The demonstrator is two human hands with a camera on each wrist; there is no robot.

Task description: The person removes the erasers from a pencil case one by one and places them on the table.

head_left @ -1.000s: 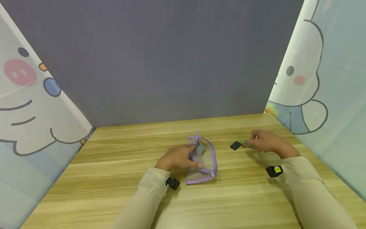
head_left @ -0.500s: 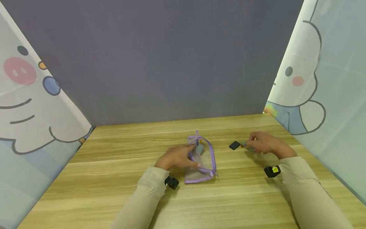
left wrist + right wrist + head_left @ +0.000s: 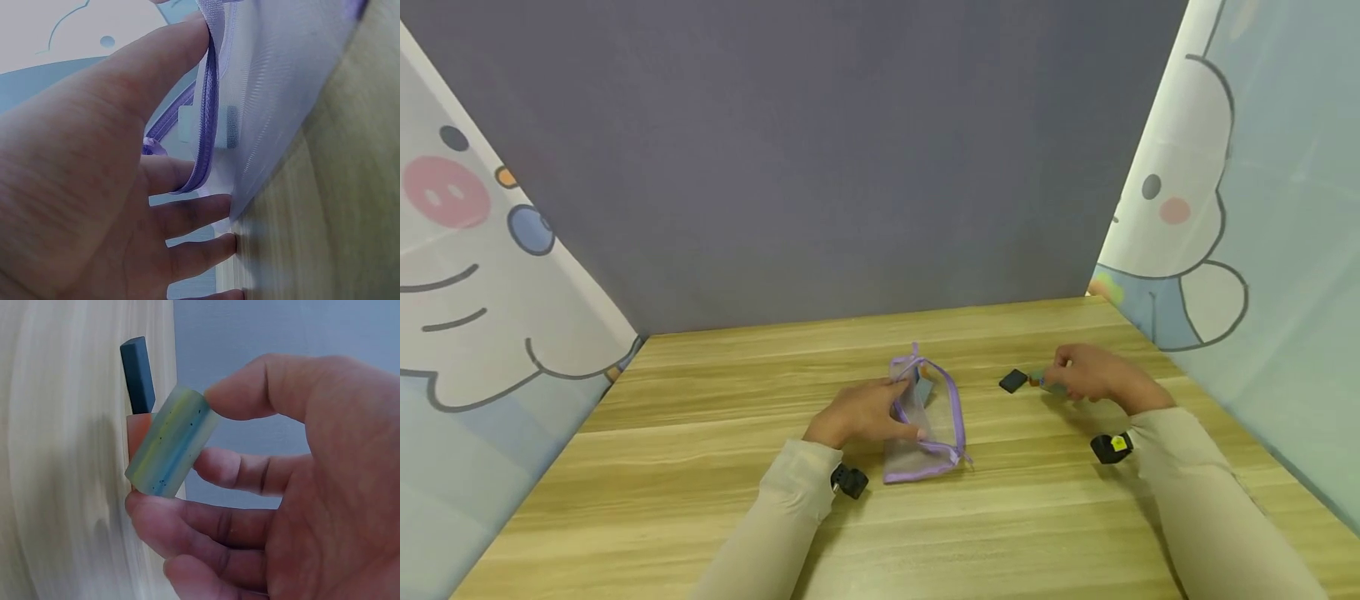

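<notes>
A mesh zip pouch [image 3: 923, 476] with purple edging lies on the table, its mouth spread wide. My left hand [image 3: 861, 410] holds the near side of that mouth, with the thumb and index finger at the zipper tape [image 3: 209, 119]. Through the mesh a pale blue block [image 3: 924, 390] shows, and a bit of orange lies beside it. Over on the right, my right hand [image 3: 1093, 373] pinches a small translucent eraser-like block [image 3: 170, 442] with green, yellow and blue stripes, just above the table. Behind it sits an orange piece [image 3: 138, 432], partly covered.
A dark rectangular block [image 3: 1013, 382] lies left of the right hand, beyond the orange piece. The wooden table [image 3: 700, 400] meets a grey panel [image 3: 865, 167] at its back edge. Cartoon-printed cloths [image 3: 1292, 217] hang at both sides.
My right hand has lowered slightly with the striped block, and its fingers have shifted a little. The left hand and the pouch stay in place; the head view drifts slightly.
</notes>
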